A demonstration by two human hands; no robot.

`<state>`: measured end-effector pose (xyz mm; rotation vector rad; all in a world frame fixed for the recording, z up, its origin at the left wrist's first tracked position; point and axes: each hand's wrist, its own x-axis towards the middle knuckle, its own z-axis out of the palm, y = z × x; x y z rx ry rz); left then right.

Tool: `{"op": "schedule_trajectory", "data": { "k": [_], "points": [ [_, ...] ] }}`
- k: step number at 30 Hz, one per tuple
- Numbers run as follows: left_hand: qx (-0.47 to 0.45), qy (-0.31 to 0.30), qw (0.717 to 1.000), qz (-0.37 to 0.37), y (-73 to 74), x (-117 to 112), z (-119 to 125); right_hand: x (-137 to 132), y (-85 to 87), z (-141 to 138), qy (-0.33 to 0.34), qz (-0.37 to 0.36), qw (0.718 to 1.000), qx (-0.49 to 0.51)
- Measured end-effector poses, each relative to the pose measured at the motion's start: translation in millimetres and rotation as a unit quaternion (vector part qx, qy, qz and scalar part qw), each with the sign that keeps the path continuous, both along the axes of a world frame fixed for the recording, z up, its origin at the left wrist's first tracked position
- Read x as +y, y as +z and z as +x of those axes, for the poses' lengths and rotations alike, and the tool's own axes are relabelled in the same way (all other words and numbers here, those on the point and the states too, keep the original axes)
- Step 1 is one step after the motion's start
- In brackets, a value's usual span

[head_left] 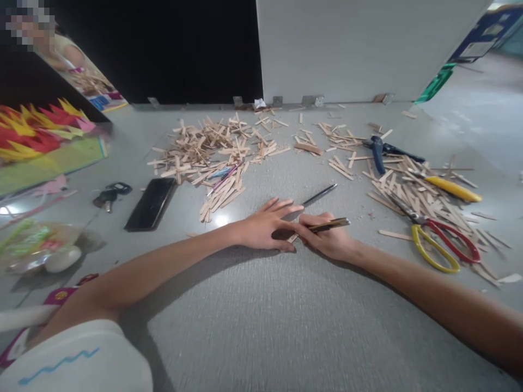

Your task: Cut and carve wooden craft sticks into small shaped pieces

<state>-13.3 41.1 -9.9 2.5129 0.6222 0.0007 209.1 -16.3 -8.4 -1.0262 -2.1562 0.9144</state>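
My left hand [267, 224] lies on the grey table with fingers spread. Its thumb and forefinger frame a small pale wooden piece [292, 238], mostly hidden by the fingers. Close by on the right, my right hand [327, 239] is closed around a slim black-and-yellow tool [333, 224], held like a pen; its tip is hidden, so whether it is a pen or a cutter I cannot tell. A dark pen [321, 194] lies just beyond my left fingertips.
Wooden sticks [204, 144] pile up beyond my hands, with more sticks [429, 196] at right. Among those lie red-and-yellow-handled scissors [435, 247], blue-handled cutters [378, 155] and a yellow-handled tool [451, 188]. Left are a phone [151, 204], keys [110, 196] and a plastic bag [41, 247]. Panels [347, 49] stand behind.
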Motion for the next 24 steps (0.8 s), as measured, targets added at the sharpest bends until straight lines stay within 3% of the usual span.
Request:
{"op": "schedule_trajectory", "data": {
  "k": [6, 15, 24],
  "points": [
    [0.001, -0.005, 1.0, 0.012, -0.4, -0.7, 1.1, -0.6, 0.3, 0.7, 0.001, -0.009, 1.0, 0.001],
    [-0.006, -0.002, 1.0, 0.0, -0.8, -1.4, 1.7, -0.4, -0.9, 2.1, -0.004, 0.038, 0.999, -0.02],
    [0.018, -0.002, 1.0, -0.02, 5.3, -2.1, 3.6, -0.3, 1.1, 5.3, 0.033, 0.068, 0.997, -0.014]
  ]
}}
